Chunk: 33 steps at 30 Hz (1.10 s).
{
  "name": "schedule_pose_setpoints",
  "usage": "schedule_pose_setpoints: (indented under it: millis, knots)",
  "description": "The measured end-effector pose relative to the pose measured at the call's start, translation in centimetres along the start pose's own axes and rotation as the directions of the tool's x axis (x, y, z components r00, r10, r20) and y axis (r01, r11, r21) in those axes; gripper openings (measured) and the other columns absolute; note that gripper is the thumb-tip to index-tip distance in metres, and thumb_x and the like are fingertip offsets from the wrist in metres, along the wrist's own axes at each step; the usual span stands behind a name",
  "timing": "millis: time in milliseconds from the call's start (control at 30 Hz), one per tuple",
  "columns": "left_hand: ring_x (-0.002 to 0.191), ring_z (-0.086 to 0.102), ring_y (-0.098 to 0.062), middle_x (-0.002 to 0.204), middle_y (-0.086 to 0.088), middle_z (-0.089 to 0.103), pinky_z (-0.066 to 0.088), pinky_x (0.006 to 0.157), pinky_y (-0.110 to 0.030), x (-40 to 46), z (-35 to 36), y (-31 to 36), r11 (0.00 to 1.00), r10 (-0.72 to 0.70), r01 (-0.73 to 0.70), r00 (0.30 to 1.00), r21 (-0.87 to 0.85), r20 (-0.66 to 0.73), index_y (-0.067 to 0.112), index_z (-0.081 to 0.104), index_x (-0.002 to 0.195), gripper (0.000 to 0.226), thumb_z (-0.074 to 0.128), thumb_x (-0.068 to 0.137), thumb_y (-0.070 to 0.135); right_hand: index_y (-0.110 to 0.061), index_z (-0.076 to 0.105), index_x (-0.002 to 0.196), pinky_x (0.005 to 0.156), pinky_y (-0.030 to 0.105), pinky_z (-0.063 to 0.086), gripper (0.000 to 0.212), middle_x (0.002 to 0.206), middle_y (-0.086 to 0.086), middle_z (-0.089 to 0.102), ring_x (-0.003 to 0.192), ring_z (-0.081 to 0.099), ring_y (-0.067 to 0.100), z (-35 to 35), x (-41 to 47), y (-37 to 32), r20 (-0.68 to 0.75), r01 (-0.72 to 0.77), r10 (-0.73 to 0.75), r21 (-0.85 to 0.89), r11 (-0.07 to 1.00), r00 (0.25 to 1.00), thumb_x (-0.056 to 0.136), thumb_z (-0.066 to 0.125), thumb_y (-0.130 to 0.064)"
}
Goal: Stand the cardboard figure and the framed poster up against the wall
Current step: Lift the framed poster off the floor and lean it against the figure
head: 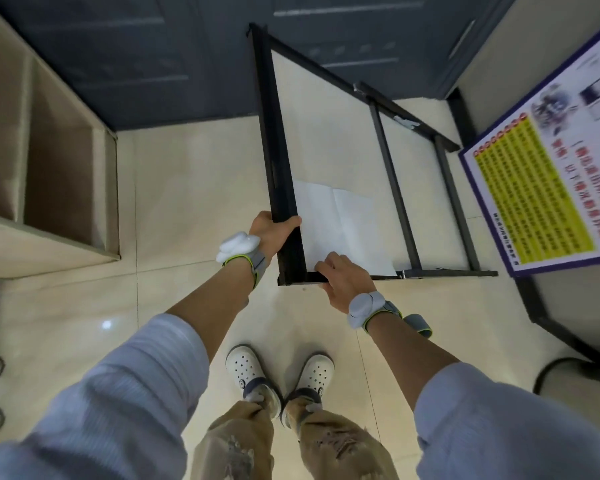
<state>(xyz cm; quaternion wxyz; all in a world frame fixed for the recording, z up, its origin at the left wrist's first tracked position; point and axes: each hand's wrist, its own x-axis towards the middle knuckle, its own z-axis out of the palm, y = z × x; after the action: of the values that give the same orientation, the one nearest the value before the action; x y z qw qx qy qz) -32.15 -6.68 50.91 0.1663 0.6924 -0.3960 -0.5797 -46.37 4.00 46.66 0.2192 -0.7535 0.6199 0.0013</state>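
Held thing: a black metal frame (284, 161) with a pale board in it and cross-bars to the right; from this side I cannot tell whether it is the framed poster or the stand of the cardboard figure.
Where it is: in the middle of the scene, tilted, its near corner in both hands above the tiled floor (174, 188), its far end reaching toward the dark door (125, 57).
Left hand (269, 233): grip closed round the thick left rail, fingers curled over its edge.
Right hand (340, 280): grip closed on the near rail at the corner, thumb on the white sheet (340, 223).
Other piece: a printed poster (541, 174) leans at the right, by the wall.
Handling, judged: stiff, probably moderately heavy, and awkward for its span rather than its weight; the inset board looks thin, so pressure belongs on the rails.
Where to hold: both hands together at one corner give little control; hands set apart on opposite rails would steady it.
Risk: the loose-looking sheet may slip.
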Motion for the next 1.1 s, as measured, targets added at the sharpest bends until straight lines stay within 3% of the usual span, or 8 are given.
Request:
schedule_pose_setpoints:
  millis: [200,467,600,767,933,1000,1100]
  knots:
    - [0.09,0.056,-0.025,0.103,-0.009,0.057,0.051,0.078,-0.032,-3.9,2.6,6.0,0.999,0.036,-0.036,0.999,-0.018,0.031,0.002,0.05,0.12,0.05,0.068,0.081,0.026,-0.008,0.054,0.109,0.06,0.028,0.035,0.024,0.11,0.013,0.054,0.093,0.054,0.03,-5.9,-2.7,1.6,-0.027,-0.092,0.092,-0.008,0.996,0.995,0.086,0.052,-0.009]
    - [0.098,0.064,-0.031,0.114,-0.015,0.064,0.056,0.085,-0.04,-8.2,7.0,13.5,0.996,0.064,-0.058,0.994,-0.063,0.093,0.002,0.05,0.12,0.065,0.073,0.068,0.032,-0.008,0.049,0.108,0.062,0.029,0.033,0.03,0.112,0.009,0.05,0.095,0.055,0.031,-14.4,-6.2,4.2,-0.045,-0.262,0.264,0.047,0.964,0.963,0.081,0.057,-0.02]
    - [0.102,0.062,-0.033,0.118,-0.018,0.06,0.056,0.087,-0.044,-10.9,9.6,17.0,0.991,0.106,-0.093,0.984,-0.092,0.145,0.001,0.043,0.121,0.061,0.073,0.073,0.025,-0.009,0.047,0.104,0.062,0.03,0.033,0.029,0.109,0.008,0.051,0.095,0.054,0.029,-17.4,-8.3,5.4,-0.09,-0.383,0.389,0.083,0.92,0.917,0.08,0.057,-0.021]
    - [0.1,0.057,-0.03,0.124,-0.016,0.054,0.052,0.077,-0.036,-12.5,12.6,20.0,0.987,0.128,-0.101,0.963,-0.124,0.236,0.004,0.037,0.125,0.06,0.072,0.079,0.02,-0.007,0.047,0.112,0.067,0.035,0.043,0.037,0.113,0.009,0.052,0.097,0.056,0.034,-19.6,-9.9,6.4,-0.166,-0.523,0.568,0.247,0.815,0.806,0.08,0.061,-0.021]
    - [0.1,0.053,-0.027,0.128,-0.013,0.053,0.048,0.073,-0.034,-14.9,15.7,24.1,0.981,0.192,-0.173,0.926,-0.086,0.324,0.005,0.038,0.124,0.06,0.07,0.081,0.033,-0.007,0.051,0.112,0.067,0.037,0.046,0.036,0.111,0.015,0.058,0.091,0.06,0.039,-23.4,-11.9,8.5,-0.272,-0.553,0.715,0.481,0.68,0.644,0.08,0.062,-0.019]
    - [0.098,0.055,-0.027,0.125,-0.014,0.056,0.048,0.068,-0.033,-15.8,17.2,25.8,0.973,0.228,-0.221,0.905,-0.062,0.358,0.004,0.04,0.124,0.063,0.07,0.08,0.037,-0.009,0.051,0.114,0.066,0.033,0.044,0.039,0.111,0.014,0.061,0.092,0.061,0.039,-24.8,-12.7,9.8,-0.283,-0.571,0.777,0.547,0.612,0.562,0.079,0.063,-0.019]
    - [0.086,0.056,-0.025,0.117,-0.013,0.061,0.048,0.06,-0.028,-16.5,18.6,27.2,0.955,0.285,-0.293,0.867,-0.046,0.409,0.006,0.044,0.118,0.059,0.069,0.08,0.042,-0.014,0.046,0.126,0.07,0.031,0.046,0.052,0.114,0.012,0.063,0.097,0.062,0.036,-26.3,-13.6,11.4,-0.295,-0.579,0.815,0.586,0.567,0.499,0.078,0.064,-0.024]
